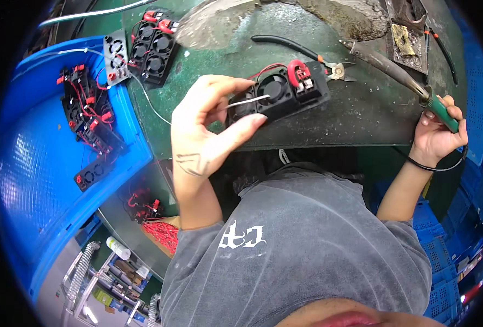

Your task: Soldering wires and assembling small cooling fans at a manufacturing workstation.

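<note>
A black twin-fan unit (291,107) with red wires and a red-and-silver connector at its right end is gripped at its left end by my left hand (200,122). Thumb and forefinger are closed about it, and a thin silvery wire, apparently solder (247,102), runs from that hand across the fan. My right hand (436,133) wraps round the green handle of a soldering iron (386,66). The iron's tip points up and left, apart from the fan unit. Black-handled cutting pliers (293,46) lie on the bench just behind the unit, jaws toward the right.
A blue bin (28,158) at left holds several wired fan units (88,111). More fan units (155,52) and a grey plate (116,57) sit near its rim. A metal tray (420,57) with a yellow sponge (402,39) stands back right. Red wires (162,235) fill a box below left.
</note>
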The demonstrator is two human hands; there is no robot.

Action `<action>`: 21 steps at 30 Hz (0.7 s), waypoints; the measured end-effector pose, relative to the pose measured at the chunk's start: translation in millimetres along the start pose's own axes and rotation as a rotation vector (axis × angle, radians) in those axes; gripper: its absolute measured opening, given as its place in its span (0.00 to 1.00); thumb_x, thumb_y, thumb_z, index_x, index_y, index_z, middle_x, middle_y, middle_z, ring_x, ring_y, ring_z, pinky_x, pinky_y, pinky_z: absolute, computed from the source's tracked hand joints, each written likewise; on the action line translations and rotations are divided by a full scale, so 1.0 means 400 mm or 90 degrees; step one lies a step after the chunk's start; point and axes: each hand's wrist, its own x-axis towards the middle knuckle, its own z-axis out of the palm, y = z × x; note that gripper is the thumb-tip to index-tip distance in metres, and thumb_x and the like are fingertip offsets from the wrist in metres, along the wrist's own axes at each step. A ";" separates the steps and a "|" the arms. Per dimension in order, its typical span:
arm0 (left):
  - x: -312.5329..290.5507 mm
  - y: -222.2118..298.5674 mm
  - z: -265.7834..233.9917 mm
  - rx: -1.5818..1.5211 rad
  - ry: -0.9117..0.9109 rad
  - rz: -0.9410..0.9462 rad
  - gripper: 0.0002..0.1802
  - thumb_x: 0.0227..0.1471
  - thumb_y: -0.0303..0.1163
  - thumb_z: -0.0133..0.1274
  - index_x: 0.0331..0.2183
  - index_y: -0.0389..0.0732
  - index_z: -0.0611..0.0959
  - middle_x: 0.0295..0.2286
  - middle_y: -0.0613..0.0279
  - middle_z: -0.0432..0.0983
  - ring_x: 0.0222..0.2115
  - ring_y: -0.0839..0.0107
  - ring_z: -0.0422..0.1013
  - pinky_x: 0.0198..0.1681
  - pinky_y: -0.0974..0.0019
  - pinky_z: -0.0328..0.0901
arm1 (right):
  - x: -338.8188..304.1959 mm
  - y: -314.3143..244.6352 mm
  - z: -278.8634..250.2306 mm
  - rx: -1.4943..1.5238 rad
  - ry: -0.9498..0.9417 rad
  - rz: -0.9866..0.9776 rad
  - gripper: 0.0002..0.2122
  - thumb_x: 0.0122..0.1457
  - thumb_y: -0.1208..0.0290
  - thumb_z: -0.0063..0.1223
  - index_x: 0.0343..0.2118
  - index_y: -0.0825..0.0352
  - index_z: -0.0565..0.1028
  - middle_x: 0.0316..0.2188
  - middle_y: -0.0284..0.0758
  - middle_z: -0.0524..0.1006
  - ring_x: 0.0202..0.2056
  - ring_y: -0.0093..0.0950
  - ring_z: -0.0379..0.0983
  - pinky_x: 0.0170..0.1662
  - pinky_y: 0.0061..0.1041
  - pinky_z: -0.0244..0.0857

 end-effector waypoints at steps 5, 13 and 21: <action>-0.032 -0.018 -0.074 -0.182 -0.050 -0.059 0.17 0.39 0.26 0.59 0.37 0.34 0.79 0.27 0.72 0.68 0.20 0.87 0.55 0.24 0.83 0.52 | 0.002 -0.001 -0.023 -0.024 0.028 -0.019 0.18 0.53 0.57 0.37 0.27 0.66 0.76 0.32 0.41 0.72 0.23 0.33 0.69 0.19 0.22 0.61; -0.070 -0.038 -0.101 -0.401 -0.070 0.096 0.25 0.40 0.31 0.59 0.40 0.24 0.74 0.36 0.54 0.70 0.34 0.75 0.67 0.38 0.76 0.59 | 0.005 -0.001 -0.015 -0.022 0.008 -0.023 0.19 0.53 0.58 0.34 0.26 0.66 0.76 0.32 0.41 0.72 0.22 0.32 0.68 0.19 0.23 0.60; -0.088 -0.024 -0.102 -0.449 -0.047 0.082 0.28 0.39 0.32 0.61 0.40 0.22 0.73 0.37 0.51 0.69 0.39 0.70 0.67 0.44 0.70 0.60 | 0.011 0.002 -0.040 -0.025 -0.003 -0.027 0.20 0.53 0.58 0.34 0.26 0.67 0.76 0.34 0.43 0.72 0.23 0.32 0.68 0.19 0.22 0.60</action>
